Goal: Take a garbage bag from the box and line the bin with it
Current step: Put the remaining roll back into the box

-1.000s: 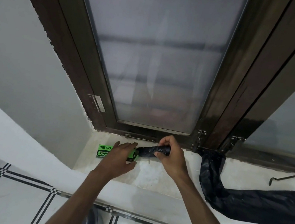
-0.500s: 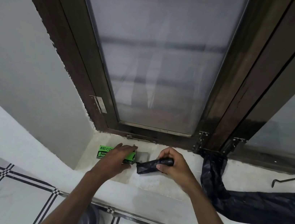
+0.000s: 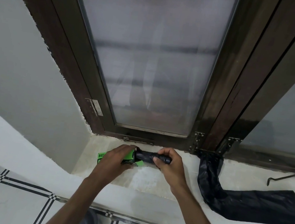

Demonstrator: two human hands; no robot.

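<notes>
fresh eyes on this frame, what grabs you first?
The two hands meeting at the middle of the windowsill: the left hand holds down a bright green garbage bag box, while the right hand grips a black roll of bags with one end at the box's open end. Next, a loose black garbage bag sprawls along the sill to the right, under the big frosted window.

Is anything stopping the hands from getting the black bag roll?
No. The right hand already grips the bag roll, its end at the open green box, which the left hand steadies on the sill. Nothing lies between them.
</notes>
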